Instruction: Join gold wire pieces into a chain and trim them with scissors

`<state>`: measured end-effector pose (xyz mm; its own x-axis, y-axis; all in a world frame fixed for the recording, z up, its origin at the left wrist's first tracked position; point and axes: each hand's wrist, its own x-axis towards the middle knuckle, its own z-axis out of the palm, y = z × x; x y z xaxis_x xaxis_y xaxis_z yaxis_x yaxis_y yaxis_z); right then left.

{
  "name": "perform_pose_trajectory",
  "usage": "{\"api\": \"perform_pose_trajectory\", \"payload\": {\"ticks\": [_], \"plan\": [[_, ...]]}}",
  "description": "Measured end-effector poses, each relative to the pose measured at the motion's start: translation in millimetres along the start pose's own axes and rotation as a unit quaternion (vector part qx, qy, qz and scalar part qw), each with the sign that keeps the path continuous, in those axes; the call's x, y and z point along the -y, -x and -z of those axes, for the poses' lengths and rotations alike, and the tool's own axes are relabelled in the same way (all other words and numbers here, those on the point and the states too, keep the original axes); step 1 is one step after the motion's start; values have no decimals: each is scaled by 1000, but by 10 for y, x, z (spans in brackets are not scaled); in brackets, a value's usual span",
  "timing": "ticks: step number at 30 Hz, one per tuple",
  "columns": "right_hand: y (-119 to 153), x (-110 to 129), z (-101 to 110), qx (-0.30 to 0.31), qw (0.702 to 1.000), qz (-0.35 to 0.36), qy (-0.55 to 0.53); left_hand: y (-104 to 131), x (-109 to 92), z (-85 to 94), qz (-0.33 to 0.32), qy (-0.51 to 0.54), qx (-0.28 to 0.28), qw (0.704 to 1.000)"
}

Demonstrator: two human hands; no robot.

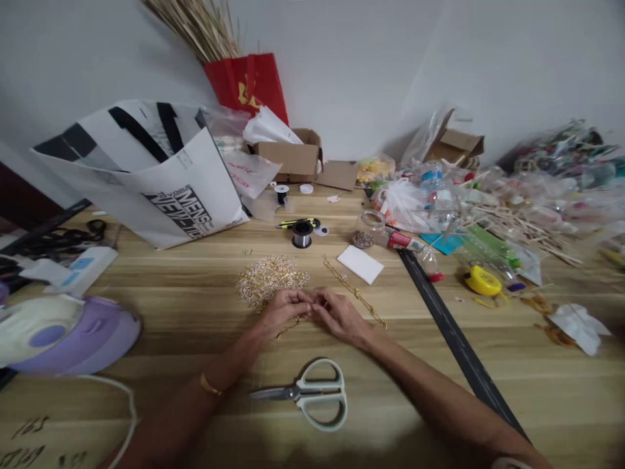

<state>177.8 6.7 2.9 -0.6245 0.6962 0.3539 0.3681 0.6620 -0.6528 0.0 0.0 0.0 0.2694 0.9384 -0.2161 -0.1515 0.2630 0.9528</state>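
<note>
My left hand (286,309) and my right hand (338,314) meet fingertip to fingertip just above the table, both closed in a pinch. A short gold beaded strand (289,327) trails from under my left fingers. What lies right between the fingertips is too small to make out. Touching the far side of my left hand is a heap of gold and clear beaded strands (268,279). Beyond my right hand a longer gold strand with knot-like clusters (355,292) lies slantwise. Nearer to me, scissors with pale handles (322,394) lie with blades pointing left.
A wire spool (302,234), a yellow-black cutter (288,223) and a white card (360,264) lie farther back. A white bag (190,189) and purple appliance (105,335) stand left. Right are a bead jar (370,228), tape measure (482,280) and plastic bottles (432,189).
</note>
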Motion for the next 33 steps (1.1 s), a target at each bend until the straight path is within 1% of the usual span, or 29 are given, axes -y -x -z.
{"api": "perform_pose_trajectory", "payload": {"ticks": [5,13,17,22,27,33], "plan": [[-25,39,14,-13,996,-50,-78,28,-89,-24,-15,-28,-39,999],[-53,29,28,-15,988,-94,-118,29,-111,-35,-46,-59,-65,995],[-66,45,40,-13,986,-110,-126,46,-113,-46,-62,-82,-69,992],[-69,37,35,-13,986,-110,-125,45,-67,-42,-93,-113,-76,986],[-66,22,24,-13,985,-124,-116,33,-15,-47,-130,-155,-88,975],[-61,12,19,-14,989,-114,-90,60,-9,-90,-161,-201,-109,960]]}}
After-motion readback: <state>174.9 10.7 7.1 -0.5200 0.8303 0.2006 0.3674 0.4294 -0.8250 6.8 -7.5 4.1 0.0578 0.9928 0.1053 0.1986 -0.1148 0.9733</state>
